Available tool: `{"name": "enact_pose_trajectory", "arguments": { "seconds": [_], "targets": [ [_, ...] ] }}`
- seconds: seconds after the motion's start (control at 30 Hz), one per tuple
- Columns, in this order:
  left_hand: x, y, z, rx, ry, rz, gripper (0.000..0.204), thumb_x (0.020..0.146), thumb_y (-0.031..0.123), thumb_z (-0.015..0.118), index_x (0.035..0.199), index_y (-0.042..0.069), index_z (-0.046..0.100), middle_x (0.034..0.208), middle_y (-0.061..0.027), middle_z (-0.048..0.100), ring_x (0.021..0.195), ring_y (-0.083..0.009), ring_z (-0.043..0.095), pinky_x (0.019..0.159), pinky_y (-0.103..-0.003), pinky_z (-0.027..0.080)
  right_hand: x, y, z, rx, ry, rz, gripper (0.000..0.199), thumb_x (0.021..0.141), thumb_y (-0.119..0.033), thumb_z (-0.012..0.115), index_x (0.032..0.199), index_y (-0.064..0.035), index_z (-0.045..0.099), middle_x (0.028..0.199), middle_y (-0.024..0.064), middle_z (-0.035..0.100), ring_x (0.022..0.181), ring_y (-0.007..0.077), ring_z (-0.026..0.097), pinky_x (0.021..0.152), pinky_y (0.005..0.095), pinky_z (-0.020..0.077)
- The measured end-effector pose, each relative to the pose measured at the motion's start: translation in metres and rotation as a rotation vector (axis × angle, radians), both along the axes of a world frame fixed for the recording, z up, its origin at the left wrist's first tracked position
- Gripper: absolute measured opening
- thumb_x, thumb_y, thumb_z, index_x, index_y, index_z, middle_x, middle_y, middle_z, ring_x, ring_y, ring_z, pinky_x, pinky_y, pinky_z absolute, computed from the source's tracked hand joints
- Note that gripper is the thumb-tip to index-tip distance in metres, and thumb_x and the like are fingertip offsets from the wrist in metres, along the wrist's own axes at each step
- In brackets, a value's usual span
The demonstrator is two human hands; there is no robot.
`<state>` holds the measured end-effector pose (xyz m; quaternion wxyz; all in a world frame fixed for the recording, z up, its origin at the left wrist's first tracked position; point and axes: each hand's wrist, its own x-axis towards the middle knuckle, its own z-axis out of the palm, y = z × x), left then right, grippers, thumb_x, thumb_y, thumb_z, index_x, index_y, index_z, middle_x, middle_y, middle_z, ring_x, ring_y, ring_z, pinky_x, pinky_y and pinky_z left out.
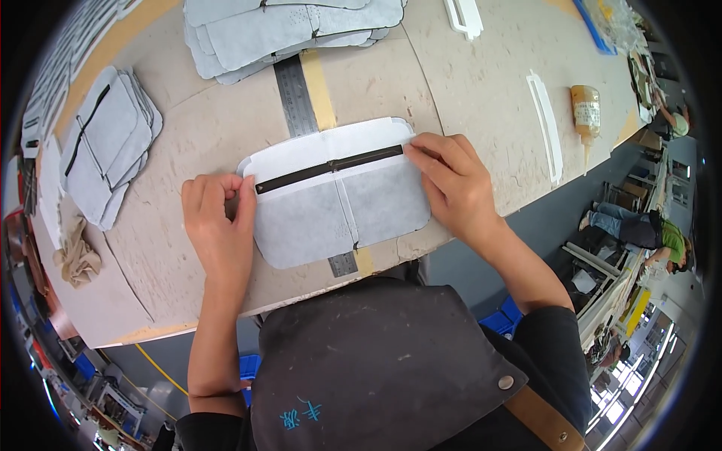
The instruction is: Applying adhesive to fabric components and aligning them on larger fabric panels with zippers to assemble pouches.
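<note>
In front of me on the table lies a rounded pale grey panel (301, 220) with a white band along its far side. A narrow black strip (293, 179), which looks like zipper tape, runs lengthwise across it, and a seam crosses its middle. My left hand (219, 214) is closed at the panel's left edge, thumb and fingers pinching beside the strip's left end. At the right edge my right hand (460, 180) pinches the panel by the strip's other end. The panel lies over a steel ruler (295, 98) and a yellow strip (317, 90).
Similar panels are stacked at the far side (256, 34) and at the left (113, 143). A crumpled beige cloth (77, 254) lies near the left edge. To the right are a white slotted template (547, 128) and a glue bottle (586, 113). Other people are in the background.
</note>
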<state>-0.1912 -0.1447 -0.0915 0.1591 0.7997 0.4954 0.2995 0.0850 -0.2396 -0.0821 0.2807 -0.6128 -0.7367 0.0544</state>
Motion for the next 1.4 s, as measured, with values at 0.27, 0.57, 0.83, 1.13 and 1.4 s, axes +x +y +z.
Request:
{"name": "enact_pose_trajectory", "arguments": {
  "seconds": [0.27,0.57,0.83,1.13,1.4],
  "targets": [
    [-0.003,-0.003,-0.001,-0.001,0.002,0.008,0.016,0.079,0.000,0.075,0.084,0.002,0.059,0.080,-0.0066,0.056,0.073,-0.0213,0.051,0.059,-0.032,0.044,-0.003,-0.002,-0.003,0.071,-0.309,0.117,0.034,0.070,-0.001,0.062,0.102,0.0088,0.065,0.118,0.0134,0.060,0.095,0.0249,0.059,0.072,0.0337,0.0507],
    [-0.027,-0.007,0.008,0.095,0.041,-0.231,0.021,0.075,-0.005,0.072,0.096,0.002,0.072,0.108,-0.0066,0.069,0.083,-0.0249,0.052,0.074,-0.033,0.048,0.001,-0.004,0.002,0.050,-0.424,0.152,0.038,0.070,-0.003,0.060,0.106,0.0110,0.064,0.123,0.0151,0.059,0.099,0.0243,0.059,0.074,0.0331,0.0484],
    [-0.033,-0.004,0.010,0.239,0.236,-0.377,0.032,0.068,-0.002,0.075,0.099,0.004,0.071,0.114,-0.0015,0.069,0.085,-0.0242,0.053,0.068,-0.032,0.044,0.001,-0.002,0.010,0.022,-0.467,0.161,0.039,0.069,0.000,0.061,0.106,0.0118,0.064,0.123,0.0162,0.059,0.097,0.0242,0.059,0.075,0.0334,0.0488],
    [-0.034,-0.012,0.006,0.253,0.303,-0.348,0.033,0.069,0.002,0.073,0.102,0.006,0.070,0.119,0.0004,0.068,0.089,-0.0245,0.053,0.072,-0.033,0.042,-0.004,-0.002,0.010,0.062,-0.479,0.135,0.037,0.069,0.002,0.063,0.105,0.0111,0.064,0.118,0.0158,0.062,0.093,0.0259,0.060,0.079,0.0336,0.0481],
    [-0.041,-0.017,0.009,0.071,0.226,-0.285,0.028,0.074,0.001,0.072,0.102,0.006,0.069,0.124,-0.0023,0.065,0.097,-0.0264,0.053,0.077,-0.034,0.045,-0.003,0.006,0.004,0.023,0.049,-0.065,0.023,0.071,0.006,0.072,0.092,0.0002,0.062,0.108,0.0100,0.066,0.089,0.0249,0.062,0.074,0.0324,0.0509]
  ]
}}
